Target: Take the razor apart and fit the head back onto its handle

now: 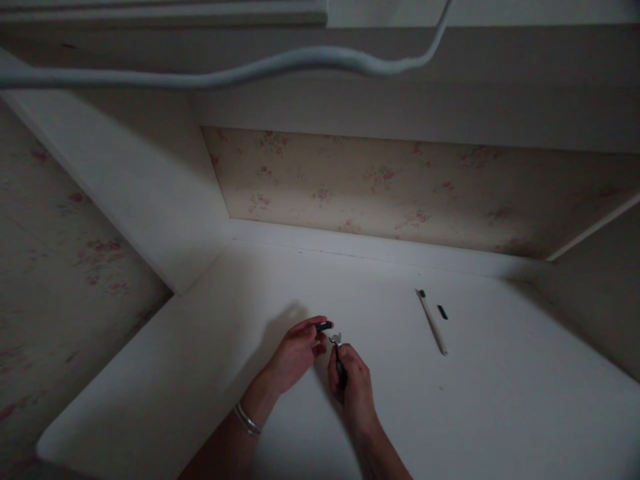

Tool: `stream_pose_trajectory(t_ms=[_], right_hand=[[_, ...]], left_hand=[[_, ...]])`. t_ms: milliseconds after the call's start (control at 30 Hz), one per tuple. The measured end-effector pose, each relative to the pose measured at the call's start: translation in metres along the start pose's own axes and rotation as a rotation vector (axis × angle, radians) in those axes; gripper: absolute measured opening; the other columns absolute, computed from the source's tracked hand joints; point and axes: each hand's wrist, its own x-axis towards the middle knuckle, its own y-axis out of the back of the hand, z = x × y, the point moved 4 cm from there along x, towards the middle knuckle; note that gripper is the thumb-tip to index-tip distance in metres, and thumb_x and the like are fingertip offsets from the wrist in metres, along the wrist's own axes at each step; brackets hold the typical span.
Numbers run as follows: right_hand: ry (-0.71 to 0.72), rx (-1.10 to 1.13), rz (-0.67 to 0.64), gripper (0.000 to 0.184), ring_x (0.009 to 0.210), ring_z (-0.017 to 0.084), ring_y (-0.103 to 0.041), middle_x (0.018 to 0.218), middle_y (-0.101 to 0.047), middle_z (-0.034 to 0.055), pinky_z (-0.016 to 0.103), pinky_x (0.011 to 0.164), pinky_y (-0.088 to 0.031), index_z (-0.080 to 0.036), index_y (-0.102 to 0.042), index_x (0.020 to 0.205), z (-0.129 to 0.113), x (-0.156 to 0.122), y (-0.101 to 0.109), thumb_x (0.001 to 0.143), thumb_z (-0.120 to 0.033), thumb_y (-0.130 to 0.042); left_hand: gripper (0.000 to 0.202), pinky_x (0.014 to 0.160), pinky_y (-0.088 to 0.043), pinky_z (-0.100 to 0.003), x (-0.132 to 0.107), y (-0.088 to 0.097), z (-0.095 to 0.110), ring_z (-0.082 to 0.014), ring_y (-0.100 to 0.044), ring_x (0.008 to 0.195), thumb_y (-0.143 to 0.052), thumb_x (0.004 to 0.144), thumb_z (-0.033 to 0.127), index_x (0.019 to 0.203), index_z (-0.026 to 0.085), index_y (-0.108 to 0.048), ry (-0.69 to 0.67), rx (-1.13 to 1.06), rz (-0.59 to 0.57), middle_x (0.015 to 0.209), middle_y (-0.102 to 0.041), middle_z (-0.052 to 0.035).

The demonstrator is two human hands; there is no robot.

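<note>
My left hand (295, 353) pinches a small black bar-shaped piece (324, 326) between thumb and fingers, just above the white tabletop (280, 287). Close beside it, my right hand (354, 380) is wrapped round a tool with a dark handle and a silver head (335, 340), which looks like a razor handle. The silver head points up toward the black piece, with a small gap between them. Part of the dark handle is hidden by my right fingers. To the right lies a slim pale stick with a dark tip (433, 323), possibly a toothbrush.
A short black piece (443, 312) lies right of the pale stick. White side panels (150, 167) and a floral-papered back wall (325, 190) enclose the tabletop. Overhead, a thick white cable (300, 60) runs across in front of a shelf edge.
</note>
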Motion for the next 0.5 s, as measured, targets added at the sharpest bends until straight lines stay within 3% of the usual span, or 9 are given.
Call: stream_pose_trajectory(t_ms=[333, 500], right_hand=[[0.029, -0.022, -0.031, 0.037, 0.043, 0.007, -0.024, 0.051, -0.036, -0.0066, 0.020, 0.040, -0.017, -0.019, -0.045, 0.066, 0.0013, -0.0039, -0.0049, 0.089, -0.047, -0.048], [0.000, -0.022, -0.030, 0.037, 0.044, 0.008, -0.023, 0.050, -0.034, -0.0068, 0.021, 0.040, -0.016, -0.020, -0.045, 0.066, 0.0005, -0.0033, -0.0061, 0.087, -0.050, -0.050]], left_hand=[[0.028, 0.083, -0.041, -0.031, -0.0021, 0.0043, -0.0053, -0.0185, -0.058, 0.092, -0.072, 0.074, 0.020, 0.101, 0.015, -0.069, 0.023, 0.090, 0.018, 0.107, -0.066, -0.0109], [0.030, 0.082, -0.040, -0.030, -0.0015, 0.0036, -0.0075, -0.0172, -0.059, 0.087, -0.072, 0.074, 0.021, 0.102, 0.014, -0.069, 0.045, 0.123, 0.001, 0.102, -0.068, -0.0107]])
